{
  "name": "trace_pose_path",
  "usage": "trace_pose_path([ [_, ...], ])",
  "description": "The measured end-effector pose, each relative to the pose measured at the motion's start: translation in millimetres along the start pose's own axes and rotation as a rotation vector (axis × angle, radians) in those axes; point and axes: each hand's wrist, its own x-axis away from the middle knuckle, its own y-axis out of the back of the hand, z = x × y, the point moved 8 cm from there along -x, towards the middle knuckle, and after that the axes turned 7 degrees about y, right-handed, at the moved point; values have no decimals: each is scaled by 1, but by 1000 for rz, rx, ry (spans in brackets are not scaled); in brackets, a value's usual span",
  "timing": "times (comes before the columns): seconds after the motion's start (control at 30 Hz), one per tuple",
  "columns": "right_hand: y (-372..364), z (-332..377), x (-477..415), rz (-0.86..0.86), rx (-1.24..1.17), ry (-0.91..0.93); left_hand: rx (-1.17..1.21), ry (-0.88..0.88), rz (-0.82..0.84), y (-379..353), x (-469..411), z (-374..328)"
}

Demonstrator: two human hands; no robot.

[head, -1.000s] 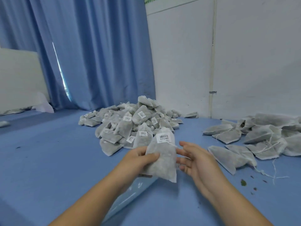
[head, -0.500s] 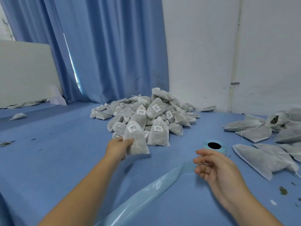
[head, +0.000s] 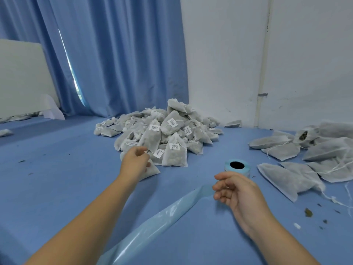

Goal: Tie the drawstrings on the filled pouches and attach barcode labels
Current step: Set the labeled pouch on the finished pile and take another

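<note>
A labelled pouch (head: 152, 170) at the foot of the pile (head: 172, 127) was touched by the left hand (head: 134, 159), fingers curled; a grip could not be told. The right hand (head: 240, 194) was slack, empty. Untied pouches (head: 286, 178) at right were judged light, soft, best taken by the neck.

We see bright, even, cool light with daylight glowing through a gap in the curtain (head: 114, 64) at left, faint soft shadows on the worktop (head: 57, 178), a pale sheen on the plastic strip (head: 152, 224), slightly soft detail that blurs the pouch labels (head: 174, 146), and wide-angle bowing at the edges.
</note>
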Motion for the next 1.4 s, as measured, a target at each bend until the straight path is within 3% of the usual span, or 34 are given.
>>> trace_pose_path([
  [0.23,18,21,16,-12,24,14,8,-96,310,-77,84,-44],
  [0.53,145,76,50,-194,322,81,-23,-158,727,-220,197,-53],
  [0.77,225,88,65,-464,275,73,71,-32,799,-313,236,-38],
  [1.07,234,75,37,-444,290,21,122,37,718,-336,229,-1],
  [1.17,244,87,12,-441,519,18,124,33,722,-337,229,1],
  [1.3,255,119,-36,-317,1254,73,108,-4,750,-342,232,2],
  [1.4,258,141,-68,-251,1496,135,117,5,753,-345,231,3],
])
